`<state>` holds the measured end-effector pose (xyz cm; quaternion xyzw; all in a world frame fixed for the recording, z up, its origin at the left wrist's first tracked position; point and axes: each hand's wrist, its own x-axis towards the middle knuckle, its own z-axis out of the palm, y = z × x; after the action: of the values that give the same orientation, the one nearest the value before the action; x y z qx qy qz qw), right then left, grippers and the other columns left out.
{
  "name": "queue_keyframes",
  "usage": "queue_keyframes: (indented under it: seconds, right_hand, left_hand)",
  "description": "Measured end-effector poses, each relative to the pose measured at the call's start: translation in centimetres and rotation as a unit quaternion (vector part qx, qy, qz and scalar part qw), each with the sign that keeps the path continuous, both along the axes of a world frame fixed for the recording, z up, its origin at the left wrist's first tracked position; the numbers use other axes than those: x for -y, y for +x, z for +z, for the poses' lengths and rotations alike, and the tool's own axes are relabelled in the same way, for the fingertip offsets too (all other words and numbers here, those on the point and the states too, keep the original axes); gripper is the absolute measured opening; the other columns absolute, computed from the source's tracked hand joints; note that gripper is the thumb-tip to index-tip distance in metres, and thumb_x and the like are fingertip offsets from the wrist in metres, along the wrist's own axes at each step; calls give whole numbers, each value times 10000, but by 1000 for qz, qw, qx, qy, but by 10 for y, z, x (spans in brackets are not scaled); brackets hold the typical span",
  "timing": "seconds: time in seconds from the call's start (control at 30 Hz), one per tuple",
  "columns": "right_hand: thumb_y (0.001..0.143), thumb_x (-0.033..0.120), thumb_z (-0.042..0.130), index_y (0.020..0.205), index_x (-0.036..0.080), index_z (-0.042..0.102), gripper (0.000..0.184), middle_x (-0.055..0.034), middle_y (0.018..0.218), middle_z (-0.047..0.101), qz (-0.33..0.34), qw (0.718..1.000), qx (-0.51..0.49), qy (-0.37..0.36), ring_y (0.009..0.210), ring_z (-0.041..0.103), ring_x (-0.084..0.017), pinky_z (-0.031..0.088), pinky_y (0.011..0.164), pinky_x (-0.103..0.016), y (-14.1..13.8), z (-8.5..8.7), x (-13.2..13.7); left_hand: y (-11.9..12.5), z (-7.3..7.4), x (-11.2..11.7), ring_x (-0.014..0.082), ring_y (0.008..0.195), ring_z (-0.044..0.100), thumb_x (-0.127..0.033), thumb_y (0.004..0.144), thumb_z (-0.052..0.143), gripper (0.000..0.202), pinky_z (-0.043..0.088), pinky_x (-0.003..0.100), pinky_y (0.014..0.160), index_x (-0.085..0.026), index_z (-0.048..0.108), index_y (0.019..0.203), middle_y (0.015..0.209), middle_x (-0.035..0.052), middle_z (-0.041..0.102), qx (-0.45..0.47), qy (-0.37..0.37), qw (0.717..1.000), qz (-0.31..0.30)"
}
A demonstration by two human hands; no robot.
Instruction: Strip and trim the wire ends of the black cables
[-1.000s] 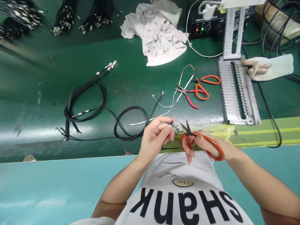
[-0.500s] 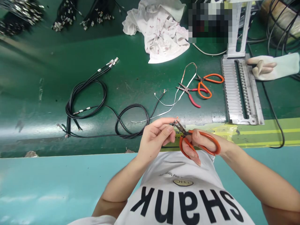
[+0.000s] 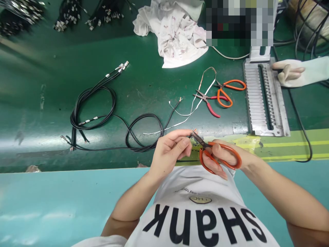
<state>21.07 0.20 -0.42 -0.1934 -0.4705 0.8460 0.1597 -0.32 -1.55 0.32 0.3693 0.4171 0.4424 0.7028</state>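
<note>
Far L, top: terminal bundles point(image 3: 23, 13) heaped at the back of the green bench point(image 3: 51, 68). Below them a black cable coil point(image 3: 94, 108) lies flat, its crimped ends fanned out up-R. A second loop of it trails R toward centre. Top centre: crumpled white cloth point(image 3: 177, 31).

Centre, over the bench front edge: L hand point(image 3: 168, 154) is closed, thumb + forefinger pinching a wire point(image 3: 194, 131). Only the short coppery tip shows past the fingertips. The wire is held up off the bench, just ahead of the person's shirt.

Next R: R hand point(image 3: 227, 157) is wrapped round the scissors point(image 3: 205, 147), fingers through the orange loops. Blades point up-L, nearly together, w/ tips right at the wire tip and just beside the L fingertips. Can't tell if the blades bite the wire.

Behind the hands, on the bench: red-grip pliers point(image 3: 209, 103) and spare scissors point(image 3: 227, 90) lie close together, w/ a thin pale strip looped by them.

Further R: slotted metal rack point(image 3: 264, 103) lies flat. A white glove point(image 3: 298, 72) rests against its upper R side. Yellow tape point(image 3: 282, 145) runs along the bench front, beyond the R wrist. Far R: black cords point(image 3: 300, 113).
</note>
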Motion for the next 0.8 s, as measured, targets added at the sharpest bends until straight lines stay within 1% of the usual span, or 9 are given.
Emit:
queue_keyframes:
  seconds: [0.13,0.23,0.33,0.43,0.53,0.6,0.67,0.73,0.8]
  right_hand:
    - [984,679,364,658,155,535,640,44,529,473,3,1000,21,3,365,444,-63,344,419,-235,2,3,-1]
    - [994,631,415,639,153,542,608,32,548,501,-1,998,55,-11,362,429,-56,341,400,-230,4,6,-1]
    - [974,563,527,599,165,527,547,24,524,515,-17,998,58,-28,399,447,-72,362,412,-225,4,7,-1]
    - [938,532,608,581,169,513,518,35,511,492,-28,998,55,-31,392,443,-71,321,380,-218,4,7,-1]
    - [960,565,554,608,166,515,533,45,521,463,-27,996,82,-17,372,445,-64,268,350,-214,5,9,0]
    - [960,607,521,635,164,525,549,40,537,479,-26,997,73,-6,372,441,-63,268,356,-221,7,13,0]
    - [964,667,443,672,158,555,598,20,557,520,-22,998,57,18,412,468,-79,332,414,-237,9,16,-1]
    - [972,710,339,719,150,592,664,-5,579,558,-13,998,47,47,481,516,-105,402,510,-257,10,17,-1]
    - [989,700,281,747,147,605,685,-15,586,570,-2,997,43,60,531,540,-121,431,571,-267,10,14,-1]
  left_hand:
    - [1,1,0,68,520,447,-267,935,661,207,255,180,452,-181,711,1117,608,-6,588,7,4,1000,1]
    - [1,2,0,64,515,435,-263,937,658,206,251,183,454,-182,712,1119,609,-8,586,4,6,1000,1]
    - [1,2,0,64,510,419,-272,937,656,218,243,188,454,-181,714,1127,606,-7,582,-2,4,1000,-4]
    - [2,2,-1,69,508,416,-289,926,666,235,238,191,452,-173,714,1125,600,-5,577,-10,0,1000,-5]
    - [3,3,-1,76,507,419,-312,907,687,257,243,195,453,-163,714,1115,590,-4,571,-20,-6,1000,3]
    - [4,4,-1,80,508,416,-323,901,694,264,243,196,454,-161,719,1108,583,-3,565,-26,-9,1000,7]
    - [4,4,-2,81,511,410,-325,905,689,266,233,197,453,-163,724,1113,580,-2,559,-26,-6,1000,7]
    - [3,4,-3,76,508,390,-320,924,667,265,216,196,449,-170,724,1135,587,-1,562,-20,2,1000,1]
    - [2,4,-3,64,494,355,-317,946,639,265,199,196,446,-183,720,1160,598,-4,564,-15,8,1000,-7]
